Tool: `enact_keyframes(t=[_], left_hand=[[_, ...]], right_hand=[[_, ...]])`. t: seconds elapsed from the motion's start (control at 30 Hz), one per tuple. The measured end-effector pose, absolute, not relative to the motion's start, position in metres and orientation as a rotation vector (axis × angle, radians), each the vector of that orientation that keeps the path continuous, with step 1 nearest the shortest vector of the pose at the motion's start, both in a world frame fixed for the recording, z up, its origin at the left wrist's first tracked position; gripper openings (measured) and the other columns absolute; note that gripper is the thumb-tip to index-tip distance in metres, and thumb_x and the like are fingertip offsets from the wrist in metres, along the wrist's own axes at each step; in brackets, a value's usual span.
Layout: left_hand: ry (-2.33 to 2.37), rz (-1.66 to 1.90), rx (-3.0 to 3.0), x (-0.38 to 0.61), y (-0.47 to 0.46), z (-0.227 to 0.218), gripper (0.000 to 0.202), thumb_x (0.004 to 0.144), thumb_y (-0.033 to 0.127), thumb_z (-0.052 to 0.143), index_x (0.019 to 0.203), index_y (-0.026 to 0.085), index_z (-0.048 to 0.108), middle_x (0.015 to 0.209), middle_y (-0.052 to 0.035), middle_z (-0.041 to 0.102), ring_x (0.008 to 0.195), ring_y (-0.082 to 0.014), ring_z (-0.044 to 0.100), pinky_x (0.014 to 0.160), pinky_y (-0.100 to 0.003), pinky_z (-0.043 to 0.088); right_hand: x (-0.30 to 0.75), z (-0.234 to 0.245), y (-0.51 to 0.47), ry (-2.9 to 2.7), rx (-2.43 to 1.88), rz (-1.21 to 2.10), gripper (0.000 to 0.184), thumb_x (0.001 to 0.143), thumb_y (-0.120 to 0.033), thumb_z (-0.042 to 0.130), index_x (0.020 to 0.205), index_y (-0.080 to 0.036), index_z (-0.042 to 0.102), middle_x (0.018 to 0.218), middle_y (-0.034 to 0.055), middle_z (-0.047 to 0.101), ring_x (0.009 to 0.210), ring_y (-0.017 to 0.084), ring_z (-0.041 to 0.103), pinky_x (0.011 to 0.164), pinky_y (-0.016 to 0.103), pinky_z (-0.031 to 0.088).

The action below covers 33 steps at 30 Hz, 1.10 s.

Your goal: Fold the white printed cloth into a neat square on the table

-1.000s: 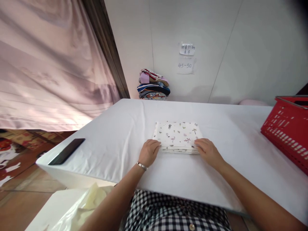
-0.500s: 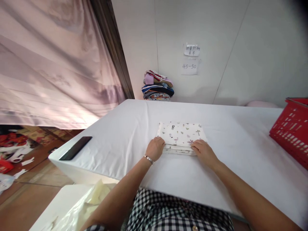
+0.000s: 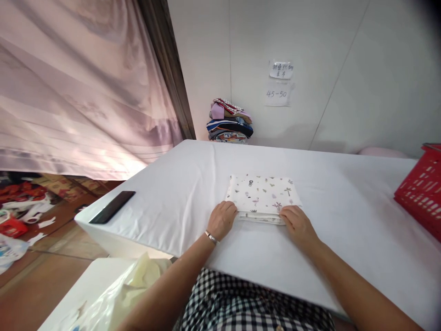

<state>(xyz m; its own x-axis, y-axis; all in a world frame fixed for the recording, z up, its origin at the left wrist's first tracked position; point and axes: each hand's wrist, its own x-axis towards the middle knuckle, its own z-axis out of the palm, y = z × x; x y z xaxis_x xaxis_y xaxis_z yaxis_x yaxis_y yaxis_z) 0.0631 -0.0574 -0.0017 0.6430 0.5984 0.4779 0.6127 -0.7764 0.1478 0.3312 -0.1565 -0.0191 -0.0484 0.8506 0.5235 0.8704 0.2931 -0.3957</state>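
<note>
A folded white cloth with small printed figures (image 3: 263,194) lies flat on the white table (image 3: 179,184). My left hand (image 3: 222,220) has its fingers curled against the cloth's near left corner. Resting at the near right corner, my right hand (image 3: 298,224) has its fingertips bent on the folded edge. Both hands grip the near edge of the cloth. A thin bracelet circles my left wrist.
A black phone (image 3: 112,207) lies near the table's left edge. A red plastic basket (image 3: 422,188) stands at the far right. A stack of folded clothes (image 3: 229,121) sits against the back wall, under two paper notes (image 3: 279,82). A pink curtain (image 3: 79,87) hangs on the left.
The view has swung to the left, so the basket sits further right. My hands stay at the cloth's near corners, fingers slightly more curled on the edge.
</note>
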Motion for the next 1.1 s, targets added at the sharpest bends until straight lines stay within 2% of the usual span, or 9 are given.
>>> enact_keyframes(t=[0.2, 0.43, 0.67, 0.77, 0.97, 1.1], left_hand=[[-1.002, -0.922, -2.792, 0.061, -0.057, -0.001, 0.019, 0.091, 0.021, 0.037, 0.088, 0.019, 0.056, 0.087, -0.0043, 0.06, 0.082, -0.0168, 0.05, 0.073, -0.031, 0.041], [-0.956, -0.767, -2.889, 0.057, -0.058, -0.006, 0.021, 0.091, 0.021, 0.036, 0.082, 0.019, 0.055, 0.082, -0.004, 0.058, 0.078, -0.0161, 0.049, 0.071, -0.031, 0.04], [-1.09, -0.947, -2.855, 0.062, -0.058, -0.003, 0.018, 0.089, 0.019, 0.035, 0.081, 0.018, 0.051, 0.08, -0.0045, 0.055, 0.076, -0.0165, 0.048, 0.071, -0.031, 0.041], [-1.079, -0.85, -2.905, 0.062, -0.059, -0.003, 0.018, 0.089, 0.018, 0.036, 0.079, 0.018, 0.051, 0.08, -0.0045, 0.055, 0.076, -0.0167, 0.048, 0.071, -0.032, 0.04], [-0.956, -0.795, -3.077, 0.051, -0.055, -0.004, 0.018, 0.086, 0.032, 0.048, 0.097, 0.019, 0.053, 0.095, -0.0056, 0.058, 0.089, -0.0187, 0.051, 0.078, -0.035, 0.041], [-1.118, -0.829, -3.146, 0.05, -0.049, 0.001, 0.016, 0.082, 0.028, 0.054, 0.096, 0.02, 0.057, 0.095, -0.0047, 0.059, 0.089, -0.0182, 0.052, 0.08, -0.034, 0.043]], right_hand=[[0.331, -0.025, -0.154, -1.849, -1.446, -0.119, 0.016, 0.089, -0.02, 0.041, 0.089, -0.02, 0.058, 0.092, 0.0066, 0.059, 0.087, 0.02, 0.052, 0.076, 0.037, 0.045], [0.33, -0.024, -0.154, -1.863, -1.446, -0.126, 0.015, 0.088, -0.019, 0.042, 0.088, -0.021, 0.057, 0.09, 0.0059, 0.06, 0.086, 0.02, 0.054, 0.076, 0.037, 0.045], [0.33, -0.025, -0.155, -1.841, -1.423, -0.108, 0.012, 0.088, -0.017, 0.044, 0.09, -0.02, 0.055, 0.092, 0.0056, 0.058, 0.089, 0.019, 0.052, 0.079, 0.036, 0.044], [0.33, -0.025, -0.155, -1.871, -1.425, -0.12, 0.012, 0.088, -0.017, 0.044, 0.09, -0.02, 0.055, 0.091, 0.0054, 0.059, 0.088, 0.019, 0.053, 0.079, 0.036, 0.044], [0.33, -0.026, -0.155, -1.861, -1.449, -0.12, 0.012, 0.088, -0.02, 0.044, 0.089, -0.02, 0.056, 0.091, 0.0053, 0.06, 0.088, 0.019, 0.054, 0.078, 0.036, 0.044], [0.329, -0.025, -0.155, -1.845, -1.469, -0.089, 0.013, 0.088, -0.02, 0.043, 0.089, -0.02, 0.055, 0.091, 0.0053, 0.059, 0.088, 0.019, 0.054, 0.078, 0.036, 0.044]])
